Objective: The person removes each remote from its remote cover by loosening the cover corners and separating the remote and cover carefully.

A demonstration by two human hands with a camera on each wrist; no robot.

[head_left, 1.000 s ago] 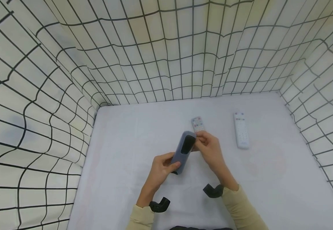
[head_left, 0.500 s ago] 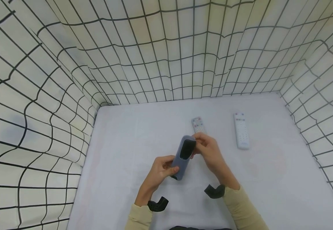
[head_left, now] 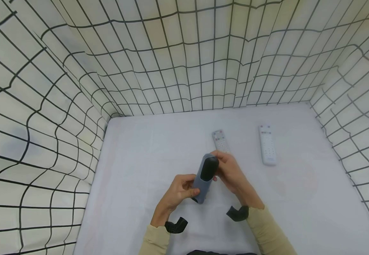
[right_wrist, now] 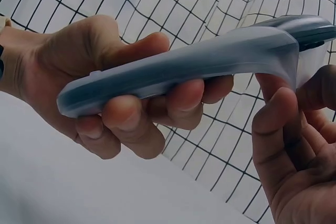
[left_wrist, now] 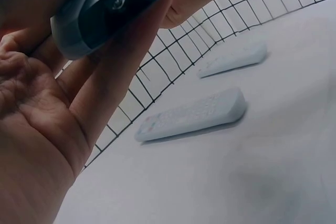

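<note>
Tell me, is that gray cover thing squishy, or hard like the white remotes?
Probably squishy: the gray cover looks thin and see-through at its edge, and it curves between the left hand and right hand. It seems light, since fingertips alone hold it. Its matte skin likely isn't slippery.

I see a grey sleeve (head_left: 204, 177), soft and rubbery, long and slim with rounded ends, held above the tabletop (head_left: 140, 152). It points away from me, far end raised. A dark oval opening shows on its upper face near the far end. My left fingers (right_wrist: 126, 124) wrap its near half; my right fingers (right_wrist: 278, 124) pinch the far end.
</note>
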